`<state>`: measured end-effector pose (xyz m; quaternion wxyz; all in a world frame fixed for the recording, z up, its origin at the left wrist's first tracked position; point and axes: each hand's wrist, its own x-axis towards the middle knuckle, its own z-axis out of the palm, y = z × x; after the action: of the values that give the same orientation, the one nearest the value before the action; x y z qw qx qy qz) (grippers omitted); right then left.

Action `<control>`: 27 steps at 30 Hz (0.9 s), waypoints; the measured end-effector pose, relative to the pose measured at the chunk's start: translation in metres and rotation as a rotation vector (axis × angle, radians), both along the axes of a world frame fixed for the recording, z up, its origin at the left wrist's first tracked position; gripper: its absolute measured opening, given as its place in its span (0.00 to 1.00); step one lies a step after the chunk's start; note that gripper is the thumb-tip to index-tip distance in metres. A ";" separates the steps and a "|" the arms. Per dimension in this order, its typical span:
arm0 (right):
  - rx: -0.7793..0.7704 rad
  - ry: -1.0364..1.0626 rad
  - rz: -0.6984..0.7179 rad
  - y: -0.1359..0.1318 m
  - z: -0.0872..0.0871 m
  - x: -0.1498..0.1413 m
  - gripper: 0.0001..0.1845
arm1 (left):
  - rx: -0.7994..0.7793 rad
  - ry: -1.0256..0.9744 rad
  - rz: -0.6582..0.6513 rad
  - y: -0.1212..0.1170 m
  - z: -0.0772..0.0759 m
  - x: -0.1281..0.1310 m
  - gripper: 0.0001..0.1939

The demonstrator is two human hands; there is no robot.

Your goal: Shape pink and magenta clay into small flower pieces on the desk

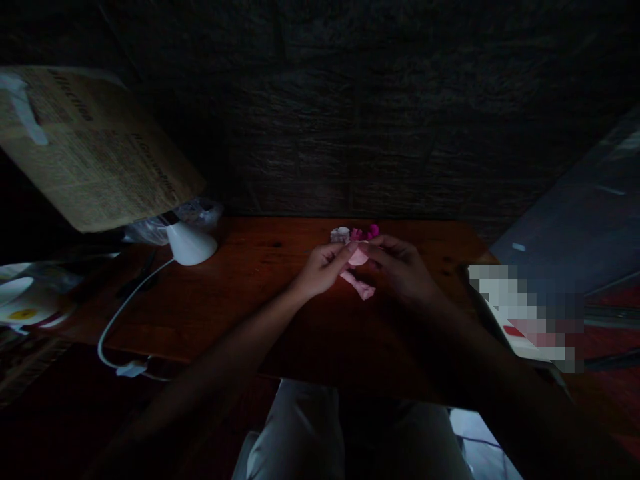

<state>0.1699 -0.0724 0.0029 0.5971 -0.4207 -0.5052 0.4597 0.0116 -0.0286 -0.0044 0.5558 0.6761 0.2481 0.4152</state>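
Observation:
My left hand and my right hand meet over the middle of the wooden table. Between their fingertips they pinch a small, rounded, pale pink piece that looks like thin paper or cloth. Just below it, a crumpled pink strip reaches toward the table's front. Behind my fingers lie a crumpled whitish piece and a bright magenta piece, with a darker pink one between them. The dim light hides the exact material, and my fingers cover part of the held piece.
A lamp with a white base and newsprint-patterned shade stands left, its white cord hanging over the table edge. A white cup is at far left. A blurred-out pale object lies right. A dark brick wall rises behind.

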 end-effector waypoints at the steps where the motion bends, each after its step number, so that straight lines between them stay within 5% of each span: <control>1: 0.019 -0.001 -0.017 0.000 0.001 -0.001 0.14 | 0.011 0.007 -0.018 0.000 0.000 0.000 0.27; 12: -0.095 0.039 0.117 0.002 -0.008 0.001 0.17 | 0.018 0.107 -0.042 0.001 -0.002 -0.001 0.23; 17: -0.173 0.111 0.158 0.003 -0.007 0.004 0.16 | 0.080 0.104 -0.191 0.001 -0.002 0.000 0.19; 27: -0.059 0.074 -0.010 0.001 -0.003 -0.002 0.16 | 0.073 0.081 -0.149 0.006 -0.011 0.000 0.20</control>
<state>0.1682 -0.0717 -0.0004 0.6049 -0.4232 -0.4669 0.4868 0.0119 -0.0228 -0.0150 0.5498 0.7288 0.2041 0.3535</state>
